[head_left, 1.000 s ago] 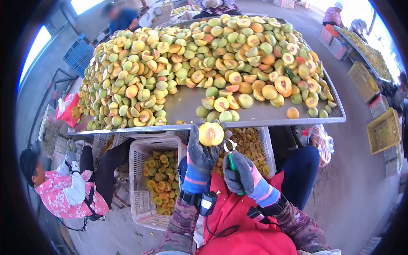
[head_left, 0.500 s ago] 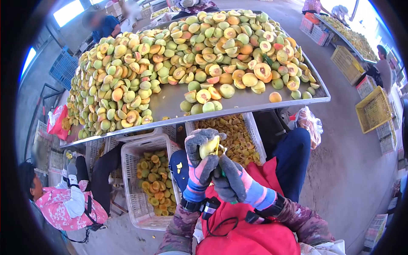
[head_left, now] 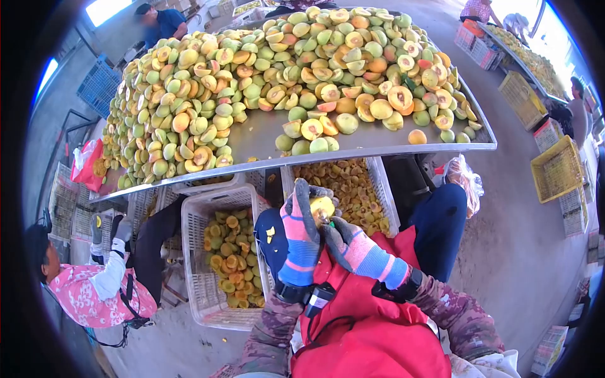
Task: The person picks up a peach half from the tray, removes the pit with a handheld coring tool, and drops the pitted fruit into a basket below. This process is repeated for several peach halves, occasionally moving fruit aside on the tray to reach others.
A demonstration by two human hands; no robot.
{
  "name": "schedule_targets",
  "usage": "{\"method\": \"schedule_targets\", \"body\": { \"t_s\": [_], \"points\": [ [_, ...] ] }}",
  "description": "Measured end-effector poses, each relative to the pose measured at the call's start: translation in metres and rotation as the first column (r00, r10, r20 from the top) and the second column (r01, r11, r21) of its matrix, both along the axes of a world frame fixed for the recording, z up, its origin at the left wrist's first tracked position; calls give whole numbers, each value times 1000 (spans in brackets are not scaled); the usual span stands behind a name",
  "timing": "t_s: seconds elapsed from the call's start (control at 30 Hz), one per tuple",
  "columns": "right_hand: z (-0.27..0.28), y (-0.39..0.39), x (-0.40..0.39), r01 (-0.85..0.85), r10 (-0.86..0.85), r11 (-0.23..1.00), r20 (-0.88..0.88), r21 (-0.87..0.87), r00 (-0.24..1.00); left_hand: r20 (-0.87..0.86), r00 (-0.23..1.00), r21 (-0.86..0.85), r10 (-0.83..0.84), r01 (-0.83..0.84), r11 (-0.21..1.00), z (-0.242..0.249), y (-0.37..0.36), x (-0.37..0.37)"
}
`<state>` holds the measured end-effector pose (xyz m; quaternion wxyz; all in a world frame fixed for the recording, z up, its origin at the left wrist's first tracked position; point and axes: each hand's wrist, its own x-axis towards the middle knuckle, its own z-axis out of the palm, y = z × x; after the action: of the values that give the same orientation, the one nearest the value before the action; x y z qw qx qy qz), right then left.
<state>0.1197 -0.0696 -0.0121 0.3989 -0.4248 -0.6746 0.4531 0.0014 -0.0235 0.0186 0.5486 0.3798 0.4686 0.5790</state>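
My left hand (head_left: 301, 222), in a grey, pink and blue glove, is closed around a yellow peach half (head_left: 322, 209) above my lap. My right hand (head_left: 350, 244), gloved alike, is closed just below it, its fingertips at the fruit's lower edge. A bit of a small green-handled tool (head_left: 331, 224) shows between its fingers; the rest is hidden. Beneath my hands stands a white crate of peach scraps (head_left: 380, 189). To the left, a white crate (head_left: 194, 277) holds peach halves.
A metal-edged table (head_left: 353, 153) piled with peach halves (head_left: 208, 94) spans the front. At left sits a co-worker in a pink flowered top (head_left: 101, 293). Yellow crates (head_left: 558, 176) stand at right, and a clear plastic bag (head_left: 464, 183) lies beside my knee.
My left hand has turned, so its back and the peach half's cut face show more. The right hand has dropped slightly from the fruit's top to its lower edge. The view has shifted a little.
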Motion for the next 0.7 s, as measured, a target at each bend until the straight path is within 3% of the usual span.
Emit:
{"method": "schedule_targets", "body": {
  "t_s": [0.03, 0.07, 0.1, 0.17, 0.2, 0.23, 0.27, 0.3, 0.33, 0.37, 0.4, 0.43, 0.5, 0.53, 0.57, 0.6, 0.63, 0.7],
  "points": [
    [14, 1, -2, -39, 12, 980, -139, -195, 990, -1, 1000, 2, 1, -1, 1000, 3, 3, 0],
    [30, -2, 5, -206, -32, 797, -380, -568, 924, -50, 999, 62, -18, 21, 998, 7, 3, 1],
    [25, -5, 10, -202, -42, 792, -381, -577, 924, -101, 994, 116, -38, 50, 992, 12, 0, 2],
    [16, -6, 18, -448, -61, 649, -629, -615, 775, -108, 992, 194, -66, 86, 977, 19, -3, 7],
    [34, -8, 15, -236, -14, 778, -392, -582, 920, -118, 987, 133, -114, 129, 983, 19, -5, 8],
    [25, -6, 18, -233, -13, 784, -390, -575, 921, -123, 979, 76, -163, 173, 982, 19, -3, 9],
    [6, -8, 23, -178, 134, 938, -159, -298, 978, -221, 943, 3, -250, 257, 966, 18, -2, 8],
    [-5, -12, 26, -193, 191, 981, 114, 10, 975, -221, 941, -4, -256, 262, 965, 16, -5, 7],
    [24, -13, 24, -264, 136, 739, -247, -620, 959, -246, 930, 56, -275, 297, 953, 12, -8, 5],
    [35, -10, 29, -264, 134, 738, -247, -621, 960, -274, 917, 120, -292, 334, 935, 8, -8, 3],
    [42, -9, 34, -436, 93, 554, -468, -709, 879, 3, 908, 130, -418, 414, 901, 3, 1, 0],
    [46, -8, 37, -609, 0, 351, -650, -711, 760, 3, 908, 129, -419, 416, 900, 1, -1, 0],
    [45, -1, 38, -627, 0, 360, -672, -691, 741, 127, 875, 413, -467, 382, 827, 9, 0, 4],
    [38, 2, 39, -596, 16, 352, -632, -721, 775, 128, 877, 414, -462, 376, 829, 6, -1, 5],
    [33, 2, 40, -565, 30, 341, -592, -751, 805, 400, 839, 201, -370, 313, 928, -2, -3, 6],
    [38, 2, 38, -465, 304, 699, -363, -544, 881, 622, 756, -35, -204, 286, 957, -10, -2, 6],
    [42, 3, 38, -415, 419, 894, -15, -167, 908, 914, 313, 31, -259, 582, 813, -17, 12, -3],
    [33, 1, 41, -416, 422, 891, -8, -181, 907, 906, 371, -15, -204, 510, 860, -28, 7, -4]
  ]
}}
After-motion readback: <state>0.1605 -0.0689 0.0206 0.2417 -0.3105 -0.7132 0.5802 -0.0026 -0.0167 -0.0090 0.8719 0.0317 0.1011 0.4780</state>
